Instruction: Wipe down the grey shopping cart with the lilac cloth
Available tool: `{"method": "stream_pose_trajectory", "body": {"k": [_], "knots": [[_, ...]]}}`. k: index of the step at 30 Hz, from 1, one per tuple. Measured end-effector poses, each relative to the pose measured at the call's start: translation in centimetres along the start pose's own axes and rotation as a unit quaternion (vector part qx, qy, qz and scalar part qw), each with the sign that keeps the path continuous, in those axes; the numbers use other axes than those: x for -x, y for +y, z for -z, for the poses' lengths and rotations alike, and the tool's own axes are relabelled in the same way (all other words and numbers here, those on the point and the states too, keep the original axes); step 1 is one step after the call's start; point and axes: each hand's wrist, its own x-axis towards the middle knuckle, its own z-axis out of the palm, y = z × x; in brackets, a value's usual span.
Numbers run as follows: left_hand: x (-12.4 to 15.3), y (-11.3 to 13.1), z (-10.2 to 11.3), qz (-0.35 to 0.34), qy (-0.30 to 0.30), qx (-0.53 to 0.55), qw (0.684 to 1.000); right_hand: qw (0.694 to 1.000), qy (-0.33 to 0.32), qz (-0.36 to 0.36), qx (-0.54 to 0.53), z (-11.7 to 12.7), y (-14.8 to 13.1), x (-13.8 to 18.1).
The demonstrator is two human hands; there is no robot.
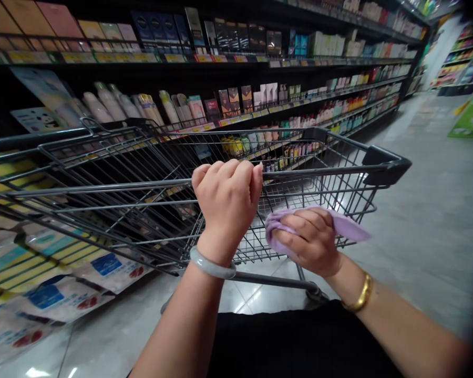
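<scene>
A grey wire shopping cart (341, 197) stands before me, side-on, with its wire basket showing nothing inside. My left hand (226, 197), with a pale bangle at the wrist, is wrapped over the cart's upper side rail (142, 185). Lower and to the right, my right hand (305, 236), wearing a gold bracelet, is closed round a crumpled purple cloth (350, 226). One end of the cloth sticks out to the right past the knuckles. That hand is close to the cart's wire side; whether it touches the wires I cannot tell.
Long dark shelves (236, 60) of boxed and bottled goods run along the far side of the cart. Large printed packages (63, 294) lie low at the left. Shiny tiled floor (425, 210) stretches to the right, with a green display (471, 121) farther off.
</scene>
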Motion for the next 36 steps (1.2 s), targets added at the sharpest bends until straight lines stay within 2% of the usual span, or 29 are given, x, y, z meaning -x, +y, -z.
{"method": "stream_pose_trajectory", "body": {"k": [2,7,9,12,14,16,21,24,27,29,31,34,36], "knots": [[0.0,0.1,0.0,-0.002,-0.003,-0.004,1.000,1.000,0.007,0.004,0.007,0.5,0.5,-0.4],[0.1,0.1,-0.1,-0.004,0.000,-0.014,1.000,0.987,0.111,-0.114,0.030,1.6,2.7,-1.2],[0.2,0.0,-0.1,-0.003,0.002,-0.016,1.000,0.992,0.080,-0.098,0.019,0.8,1.7,-0.7],[0.2,0.1,-0.1,0.002,0.002,-0.010,1.000,1.000,0.004,-0.027,-0.016,-0.8,-0.7,0.2],[0.2,0.1,-0.1,0.007,0.003,-0.008,1.000,0.999,-0.019,0.004,-0.038,-1.2,-1.6,0.2],[0.2,0.2,-0.1,0.009,0.005,-0.008,1.000,0.999,-0.015,0.002,-0.034,-0.8,-1.5,-0.4],[0.6,0.0,-0.3,0.008,-0.003,0.009,1.000,0.995,0.054,-0.085,-0.007,-0.4,-0.9,-2.0],[0.8,-0.4,0.0,0.002,-0.010,0.047,0.999,0.998,0.021,-0.055,-0.002,-2.1,-2.5,-1.2],[0.5,-0.6,1.2,0.005,0.007,0.146,0.989,0.999,-0.015,-0.008,-0.038,-3.2,-3.8,-0.6],[0.4,-0.8,2.3,0.018,0.026,0.218,0.975,0.999,-0.010,0.006,-0.048,-2.9,-3.5,-1.0],[0.6,-1.2,3.3,0.011,0.026,0.247,0.969,0.999,0.018,-0.018,-0.028,-2.0,-2.7,-2.0],[2.1,-2.2,4.0,-0.036,-0.011,0.202,0.979,0.994,0.052,-0.094,-0.014,-1.3,-2.0,-3.1],[3.7,-3.0,3.9,-0.043,-0.027,0.156,0.986,0.994,0.034,-0.098,-0.018,-1.8,-2.4,-3.1]]}}
